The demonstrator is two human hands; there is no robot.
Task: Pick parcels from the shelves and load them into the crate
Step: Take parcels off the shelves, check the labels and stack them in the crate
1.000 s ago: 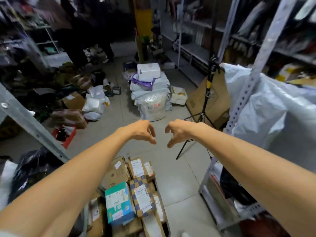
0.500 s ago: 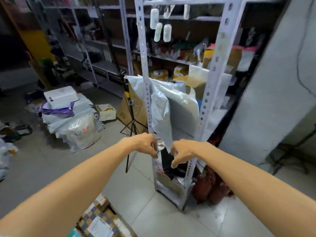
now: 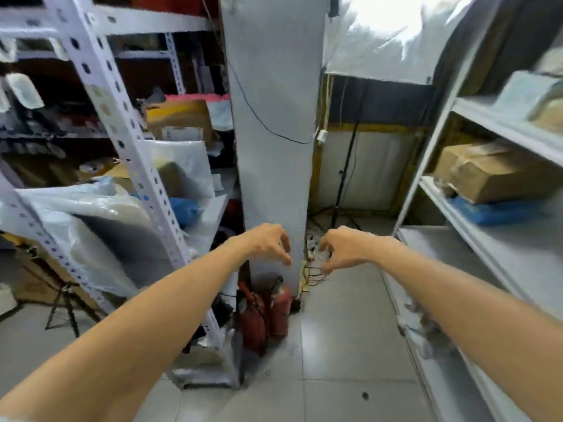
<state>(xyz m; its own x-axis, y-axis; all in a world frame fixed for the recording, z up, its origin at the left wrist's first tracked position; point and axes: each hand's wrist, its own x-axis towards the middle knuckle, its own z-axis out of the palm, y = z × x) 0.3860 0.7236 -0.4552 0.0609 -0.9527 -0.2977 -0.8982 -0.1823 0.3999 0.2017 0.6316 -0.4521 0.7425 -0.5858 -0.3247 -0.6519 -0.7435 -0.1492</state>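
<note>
Both arms stretch forward at mid-frame. My left hand (image 3: 269, 242) and my right hand (image 3: 342, 248) hang side by side in the air with loosely curled fingers and hold nothing. A metal shelf rack (image 3: 118, 129) on the left carries a big white plastic parcel bag (image 3: 91, 220), a bubble-wrapped parcel (image 3: 179, 169) and a cardboard box (image 3: 179, 117). The white shelf (image 3: 499, 254) on the right holds a brown cardboard parcel (image 3: 499, 172) lying on a blue bag (image 3: 493, 213). The crate is out of view.
A white pillar (image 3: 271, 117) stands straight ahead between the racks. Two red fire extinguishers (image 3: 265, 312) sit at its foot beside tangled cables (image 3: 313, 269). A black tripod (image 3: 341, 190) stands behind, another tripod (image 3: 64, 303) at lower left. The floor is grey tile.
The view has swung right, away from the floor parcels and the crate, to the pillar and the right-hand shelf. Both hands stay in front, empty, in the same loose pose.
</note>
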